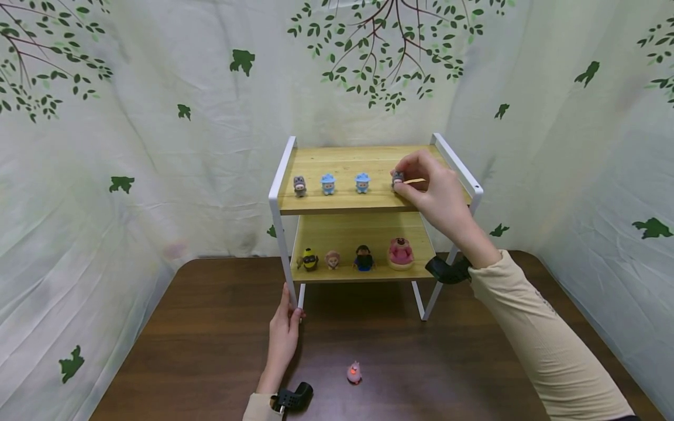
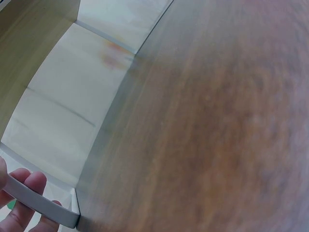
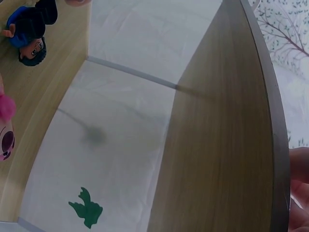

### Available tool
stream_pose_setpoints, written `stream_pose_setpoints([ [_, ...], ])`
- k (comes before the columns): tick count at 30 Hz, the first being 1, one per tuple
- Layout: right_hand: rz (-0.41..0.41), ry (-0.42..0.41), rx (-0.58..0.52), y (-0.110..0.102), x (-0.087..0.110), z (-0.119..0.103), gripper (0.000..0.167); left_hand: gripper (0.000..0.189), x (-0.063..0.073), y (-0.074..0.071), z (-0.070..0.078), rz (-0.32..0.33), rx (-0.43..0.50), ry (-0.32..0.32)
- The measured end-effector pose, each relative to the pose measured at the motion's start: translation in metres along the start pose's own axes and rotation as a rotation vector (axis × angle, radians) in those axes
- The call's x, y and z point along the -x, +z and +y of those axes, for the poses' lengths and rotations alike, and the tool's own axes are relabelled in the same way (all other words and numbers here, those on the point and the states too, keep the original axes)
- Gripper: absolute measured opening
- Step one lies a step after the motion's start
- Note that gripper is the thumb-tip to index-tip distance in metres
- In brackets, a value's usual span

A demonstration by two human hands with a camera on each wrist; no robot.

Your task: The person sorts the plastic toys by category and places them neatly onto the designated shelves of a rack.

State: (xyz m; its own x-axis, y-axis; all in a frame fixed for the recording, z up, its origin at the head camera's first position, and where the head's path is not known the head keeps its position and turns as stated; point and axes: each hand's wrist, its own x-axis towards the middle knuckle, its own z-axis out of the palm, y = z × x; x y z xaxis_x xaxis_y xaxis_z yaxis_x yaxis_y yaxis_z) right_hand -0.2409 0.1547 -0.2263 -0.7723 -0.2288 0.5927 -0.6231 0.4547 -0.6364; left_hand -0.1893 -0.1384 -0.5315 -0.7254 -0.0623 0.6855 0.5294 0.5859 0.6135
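My right hand (image 1: pixel 434 190) pinches a small grey figurine (image 1: pixel 397 177) between thumb and fingers at the right part of the top shelf board (image 1: pixel 347 203). To its left stand two blue-hatted figurines (image 1: pixel 362 183) and another grey figurine (image 1: pixel 299 186). My left hand (image 1: pixel 284 333) holds the front left white leg (image 1: pixel 284 257) of the two-tier shelf near its foot. Its fingers (image 2: pixel 36 181) show around the leg in the left wrist view. In the right wrist view, part of the right hand (image 3: pixel 299 188) shows past the board's edge; the grey figurine is hidden there.
The lower board (image 1: pixel 342 225) bears a bee-like figurine (image 1: pixel 309 259), a small tan figurine (image 1: pixel 332 259), a dark-haired figurine (image 1: pixel 363 258) and a pink bear (image 1: pixel 401 254). A pink figurine (image 1: pixel 354 372) stands on the brown table (image 1: pixel 210 339) in front. A leaf-printed curtain (image 1: pixel 158 175) hangs behind.
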Motion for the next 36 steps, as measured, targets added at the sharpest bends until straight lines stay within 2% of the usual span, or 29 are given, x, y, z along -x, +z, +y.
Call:
stream_pose_setpoints([
  [11,0.019,0.001,-0.046,-0.005,0.003,0.001,0.023,0.081,-0.002,-0.001,0.002,-0.009,-0.006,-0.01],
  [20,0.075,-0.015,-0.088,-0.009,0.008,0.001,0.022,0.081,-0.002,-0.001,0.002,-0.006,-0.009,-0.004],
  [30,0.112,-0.038,-0.099,-0.013,0.021,0.003,0.021,0.081,0.0,0.0,-0.001,-0.004,-0.014,-0.016],
  [36,0.124,-0.08,-0.168,-0.015,0.03,0.001,0.019,0.08,0.0,-0.001,0.0,0.001,-0.016,-0.011],
])
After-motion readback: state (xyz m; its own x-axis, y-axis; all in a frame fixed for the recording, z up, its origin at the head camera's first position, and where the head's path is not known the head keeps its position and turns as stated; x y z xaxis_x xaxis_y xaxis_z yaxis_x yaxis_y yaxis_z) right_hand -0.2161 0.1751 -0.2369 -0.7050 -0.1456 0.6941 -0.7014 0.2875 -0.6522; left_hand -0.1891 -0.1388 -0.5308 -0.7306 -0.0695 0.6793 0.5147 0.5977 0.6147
